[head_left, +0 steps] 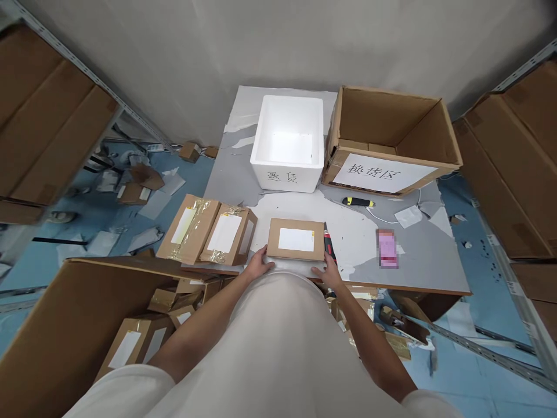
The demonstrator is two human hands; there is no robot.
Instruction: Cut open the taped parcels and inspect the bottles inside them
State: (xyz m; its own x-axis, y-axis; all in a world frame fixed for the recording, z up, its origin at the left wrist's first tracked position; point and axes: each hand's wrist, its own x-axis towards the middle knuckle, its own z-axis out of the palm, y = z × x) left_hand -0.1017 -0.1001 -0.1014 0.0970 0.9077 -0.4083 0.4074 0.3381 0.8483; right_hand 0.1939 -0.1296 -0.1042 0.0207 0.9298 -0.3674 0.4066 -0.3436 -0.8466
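A flat cardboard box (278, 227) with a white label lies at the table's near edge, right in front of my body. My left hand (260, 265) grips its near left corner, thumb along the front side and fingers at the left side. At the near right corner, my right hand (329, 271) holds the same box in a mirrored grip. A red and black utility knife (329, 244) lies just beside the box's right side, close to my right fingers. To the left sit two taped, labelled cartons, one (188, 229) next to the other (228, 235).
Behind stand a white foam box (285, 174) and a large open carton (387, 168), both with handwriting. A yellow and black cutter (357, 202) and a pink blurred object (387, 248) lie rightward on the table (426, 273). A big carton (78, 302) of boxes stands at lower left.
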